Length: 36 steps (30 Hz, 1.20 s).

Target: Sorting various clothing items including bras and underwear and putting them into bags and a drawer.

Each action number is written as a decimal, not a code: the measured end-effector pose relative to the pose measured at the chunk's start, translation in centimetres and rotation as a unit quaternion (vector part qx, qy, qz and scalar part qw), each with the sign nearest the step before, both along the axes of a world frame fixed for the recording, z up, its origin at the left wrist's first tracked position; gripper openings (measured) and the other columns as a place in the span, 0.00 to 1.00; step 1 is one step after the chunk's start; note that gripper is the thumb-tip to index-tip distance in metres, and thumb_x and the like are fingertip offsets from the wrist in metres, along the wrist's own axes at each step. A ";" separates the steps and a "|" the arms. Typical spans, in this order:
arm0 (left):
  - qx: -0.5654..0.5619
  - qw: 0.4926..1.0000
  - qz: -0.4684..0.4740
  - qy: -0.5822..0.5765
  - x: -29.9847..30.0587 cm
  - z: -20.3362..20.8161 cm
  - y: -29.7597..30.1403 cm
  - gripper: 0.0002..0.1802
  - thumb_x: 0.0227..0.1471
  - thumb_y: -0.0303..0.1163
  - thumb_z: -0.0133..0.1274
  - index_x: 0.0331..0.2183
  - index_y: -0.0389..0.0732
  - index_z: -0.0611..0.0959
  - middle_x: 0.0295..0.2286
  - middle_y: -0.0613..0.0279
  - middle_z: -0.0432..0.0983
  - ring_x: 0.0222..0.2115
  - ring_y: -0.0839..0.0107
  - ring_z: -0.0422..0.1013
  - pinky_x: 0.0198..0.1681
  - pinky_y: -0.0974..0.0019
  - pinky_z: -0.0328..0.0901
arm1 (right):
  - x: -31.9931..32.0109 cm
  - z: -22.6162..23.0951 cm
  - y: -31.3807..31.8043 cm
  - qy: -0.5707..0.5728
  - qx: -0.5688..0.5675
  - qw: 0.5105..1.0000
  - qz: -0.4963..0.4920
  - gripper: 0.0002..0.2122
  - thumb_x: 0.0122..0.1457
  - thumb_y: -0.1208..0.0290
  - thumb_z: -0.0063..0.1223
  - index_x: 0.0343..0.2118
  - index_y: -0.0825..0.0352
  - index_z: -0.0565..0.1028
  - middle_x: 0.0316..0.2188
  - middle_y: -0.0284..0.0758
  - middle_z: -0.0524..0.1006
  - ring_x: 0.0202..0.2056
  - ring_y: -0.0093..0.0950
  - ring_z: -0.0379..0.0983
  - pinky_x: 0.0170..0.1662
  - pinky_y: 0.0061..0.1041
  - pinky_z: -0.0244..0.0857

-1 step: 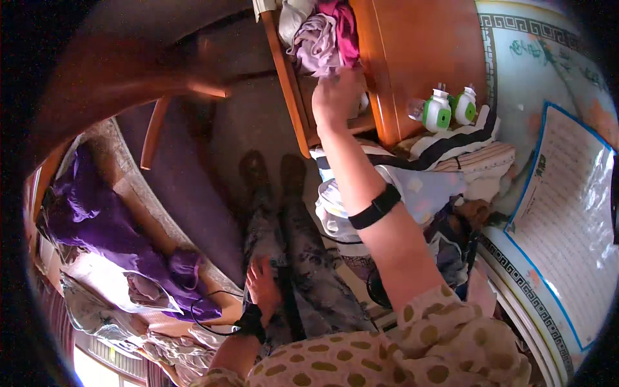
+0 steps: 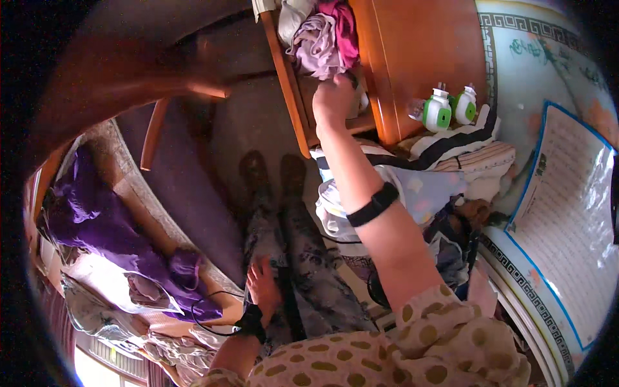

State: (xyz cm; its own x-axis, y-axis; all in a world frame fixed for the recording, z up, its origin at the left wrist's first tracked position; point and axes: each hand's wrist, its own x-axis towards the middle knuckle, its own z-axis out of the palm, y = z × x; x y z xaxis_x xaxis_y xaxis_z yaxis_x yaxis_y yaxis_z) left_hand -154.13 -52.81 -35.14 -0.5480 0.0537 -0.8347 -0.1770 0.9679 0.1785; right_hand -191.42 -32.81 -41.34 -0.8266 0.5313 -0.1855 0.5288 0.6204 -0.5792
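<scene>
- Head view: pale tabletop with a key-pattern border runs from 1 to 4 o'clock; brown wooden cabinet at 1.
- Stack of folded textiles, white, striped and pale blue, at 3 o'clock.
- Open wooden compartment, drawer-like, at 12 o'clock, left of the cabinet.
- Progress, my read: compartment is open and the right hand is inside, so this looks mid-reach. Cloth remains in there; can't judge how much is left.
- Mauve cloth at 12 o'clock, in the compartment: soft, bunched, loosely twisted, not folded. Magenta cloth on its 3 o'clock side, off-white cloth towards 10.
- Right hand at 12 o'clock, fingers curled, just below the mauve cloth. Contact or grasp: can't tell.
- Left hand at 7 o'clock: relaxed, fingers spread on the leg, no object visible in it.
- Two white-and-green plug-in devices at 2 o'clock.
- Small dark item right by the right fingers; too small to identify, held or not unclear.
</scene>
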 end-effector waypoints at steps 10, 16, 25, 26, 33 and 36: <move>0.024 1.000 -0.006 0.016 0.7 -0.6 0.3 0.40 0.32 0.25 0.50 0.51 0.40 0.56 0.48 0.45 0.51 0.48 0.48 0.53 0.49 0.53 0.53 | -0.1 -11.6 6.8 -0.370 0.112 0.904 0.181 0.18 0.52 0.62 0.39 0.42 0.66 0.71 0.47 0.41 0.66 0.51 0.36 0.60 0.56 0.33 0.47; -0.001 1.000 -0.006 0.002 -1.0 1.1 0.1 0.40 0.34 0.25 0.51 0.51 0.39 0.55 0.48 0.46 0.52 0.48 0.48 0.53 0.48 0.53 0.54 | 1.0 -6.1 3.5 -0.354 0.038 0.932 0.072 0.18 0.52 0.62 0.39 0.42 0.66 0.71 0.45 0.40 0.68 0.46 0.37 0.65 0.48 0.36 0.58; 0.013 0.999 -0.018 0.030 0.6 -0.1 -0.7 0.36 0.36 0.26 0.48 0.51 0.39 0.57 0.48 0.46 0.52 0.47 0.48 0.54 0.48 0.53 0.54 | 1.6 -13.9 7.0 -0.312 0.077 0.940 0.117 0.17 0.49 0.62 0.40 0.35 0.68 0.74 0.38 0.43 0.72 0.41 0.38 0.69 0.42 0.31 0.64; 0.013 0.999 -0.019 0.032 0.5 0.0 -0.6 0.36 0.36 0.26 0.48 0.51 0.39 0.57 0.48 0.46 0.52 0.47 0.48 0.54 0.48 0.53 0.54 | 1.6 -13.3 7.0 -0.294 0.070 0.947 0.109 0.17 0.49 0.62 0.40 0.35 0.68 0.74 0.38 0.42 0.72 0.41 0.38 0.70 0.41 0.31 0.64; -0.009 0.998 -0.050 0.040 0.9 -0.1 -1.2 0.33 0.38 0.26 0.46 0.50 0.41 0.59 0.48 0.46 0.54 0.47 0.49 0.54 0.47 0.53 0.55 | 2.3 -7.6 3.6 -0.241 0.048 0.969 0.017 0.10 0.47 0.70 0.43 0.29 0.68 0.74 0.33 0.42 0.74 0.36 0.37 0.71 0.36 0.29 0.66; -0.003 0.997 -0.056 0.044 0.9 -1.2 0.3 0.33 0.38 0.25 0.46 0.50 0.42 0.59 0.47 0.47 0.56 0.47 0.49 0.56 0.47 0.54 0.56 | 3.8 -9.1 4.4 0.044 -0.035 0.986 -0.158 0.04 0.46 0.81 0.37 0.21 0.70 0.67 0.20 0.37 0.67 0.26 0.29 0.65 0.30 0.28 0.57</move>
State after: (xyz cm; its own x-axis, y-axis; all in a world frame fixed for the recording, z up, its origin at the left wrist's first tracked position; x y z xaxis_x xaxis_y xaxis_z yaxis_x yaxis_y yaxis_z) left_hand -153.20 -52.49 -36.32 -0.6094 0.1138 -0.7846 -0.0519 0.9818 0.1827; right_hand -187.66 -28.37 -50.42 -0.6370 0.7526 -0.1670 0.6352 0.3896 -0.6669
